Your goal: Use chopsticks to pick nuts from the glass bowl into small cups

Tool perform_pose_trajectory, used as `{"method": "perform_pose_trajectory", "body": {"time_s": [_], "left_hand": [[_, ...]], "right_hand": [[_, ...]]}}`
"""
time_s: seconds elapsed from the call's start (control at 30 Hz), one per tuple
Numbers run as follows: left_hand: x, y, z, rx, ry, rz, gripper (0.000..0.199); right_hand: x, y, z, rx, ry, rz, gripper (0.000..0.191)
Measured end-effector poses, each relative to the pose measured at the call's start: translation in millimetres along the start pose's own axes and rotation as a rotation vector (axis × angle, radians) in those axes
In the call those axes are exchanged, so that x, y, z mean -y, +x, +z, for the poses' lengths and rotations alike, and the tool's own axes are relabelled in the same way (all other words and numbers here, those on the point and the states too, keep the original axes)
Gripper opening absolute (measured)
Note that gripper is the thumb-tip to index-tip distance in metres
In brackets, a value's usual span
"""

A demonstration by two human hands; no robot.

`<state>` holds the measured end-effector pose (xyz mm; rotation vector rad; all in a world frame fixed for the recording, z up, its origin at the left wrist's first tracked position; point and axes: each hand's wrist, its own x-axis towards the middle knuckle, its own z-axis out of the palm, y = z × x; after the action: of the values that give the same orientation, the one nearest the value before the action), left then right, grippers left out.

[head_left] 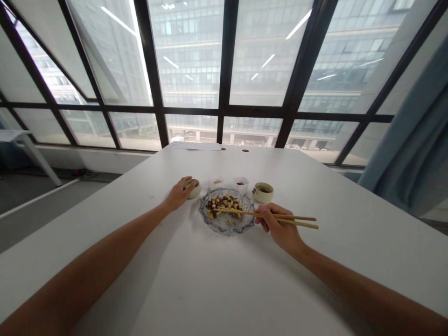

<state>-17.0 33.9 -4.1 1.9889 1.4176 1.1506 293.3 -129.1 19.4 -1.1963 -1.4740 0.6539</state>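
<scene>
A clear glass plate point(229, 227) with a wavy rim holds a mix of nuts and dark pieces point(224, 203). My right hand point(278, 227), at the plate's right side, grips a pair of wooden chopsticks point(297, 218); their tips are over the nuts. Whether anything is between the tips is too small to tell. My left hand point(181, 192) is wrapped round a small pale cup point(194, 190) left of the plate. Another pale cup point(262, 193) with dark markings stands upright behind my right hand.
Behind the plate are two small white cups, one point(216, 183) with light bits and one point(241, 185) with dark bits. Papers point(196, 146) and a brown round object point(245, 150) lie at the white table's point(196, 289) far edge. A blue curtain point(413, 126) hangs at right.
</scene>
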Motion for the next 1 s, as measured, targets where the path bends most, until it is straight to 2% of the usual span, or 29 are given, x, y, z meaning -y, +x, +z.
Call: {"method": "perform_pose_trajectory", "body": {"time_s": [0.1,0.17,0.3,0.5,0.73,0.9,1.0], "left_hand": [[2.1,0.8,0.3,-0.008,-0.003,0.008,0.07],[2.5,1.1,0.5,-0.013,-0.004,0.015,0.071],[1.4,1.5,0.5,-0.014,0.0,0.01,0.072],[-2.1,1.6,-0.2,0.001,0.002,-0.007,0.07],[-2.2,1.1,-0.3,-0.006,0.012,0.0,0.069],[-1.3,0.6,0.0,-0.001,0.008,0.001,0.069],[0.1,1.2,0.7,0.002,0.004,0.006,0.07]], "right_hand": [[6.8,-4.6,8.8,0.071,-0.059,-0.032,0.051],[9.4,-5.1,11.7,0.066,-0.116,-0.087,0.051],[3.4,-2.7,8.6,-0.027,-0.154,-0.14,0.05],[-16.9,6.5,0.9,-0.161,-0.036,-0.117,0.046],[-14.4,15.9,0.3,-0.065,-0.135,-0.191,0.045],[-17.2,16.1,0.1,-0.1,-0.061,-0.184,0.046],[-18.5,16.9,-1.3,-0.095,-0.089,-0.2,0.046]]}}
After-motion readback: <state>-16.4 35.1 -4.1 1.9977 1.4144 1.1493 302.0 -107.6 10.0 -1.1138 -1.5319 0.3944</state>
